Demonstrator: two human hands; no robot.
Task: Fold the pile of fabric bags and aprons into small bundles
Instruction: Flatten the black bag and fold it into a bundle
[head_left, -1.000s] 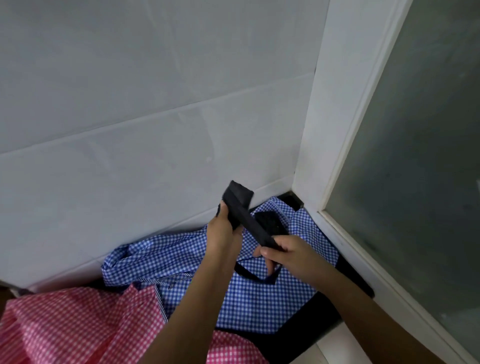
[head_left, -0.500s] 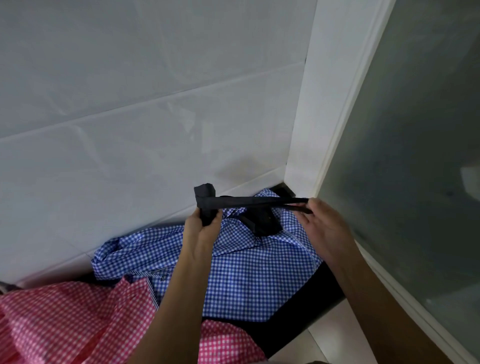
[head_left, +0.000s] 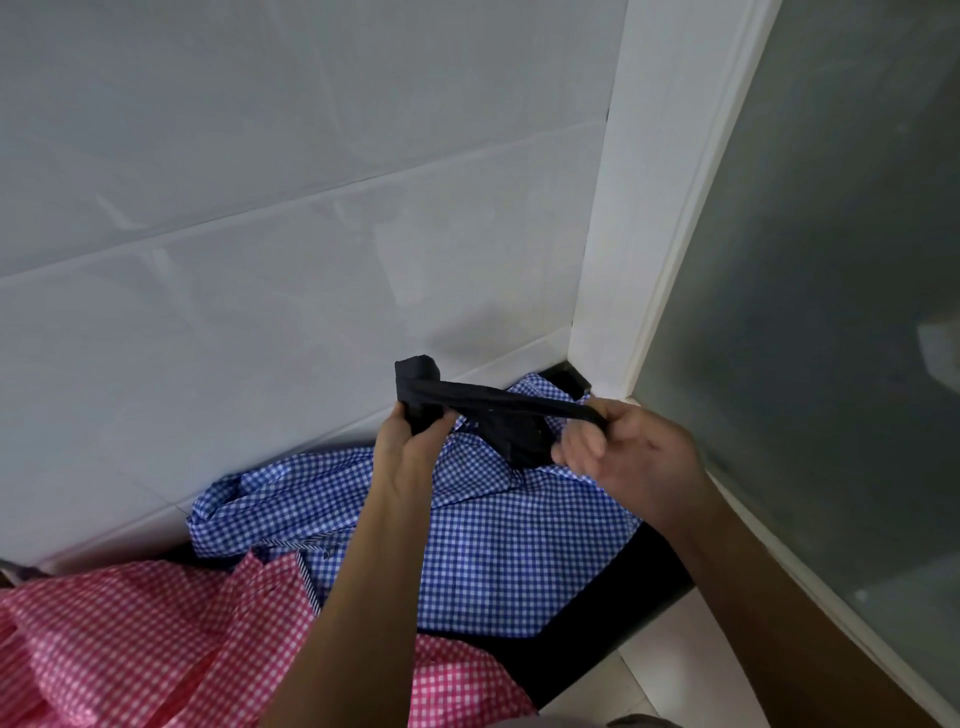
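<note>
A dark navy strap (head_left: 498, 402) is stretched between my hands above the pile. My left hand (head_left: 410, 447) pinches its folded end (head_left: 415, 376), which stands upright. My right hand (head_left: 623, 457) grips the other end, pulled out to the right. More of the dark strap hangs bunched (head_left: 519, 441) below, against a blue-and-white checked fabric piece (head_left: 498, 551) that lies crumpled on a black surface (head_left: 623, 613). A pink-and-white checked fabric piece (head_left: 130, 644) lies at the lower left, partly over the blue one.
A white tiled wall (head_left: 285, 234) rises right behind the pile. A white frame (head_left: 623, 260) and a frosted glass panel (head_left: 831, 312) close off the right side. A pale floor tile (head_left: 675, 675) shows below the black surface's edge.
My right hand pulled the strap from a slanted hold out to the right until it ran taut and level. My left hand kept hold of the folded end.
</note>
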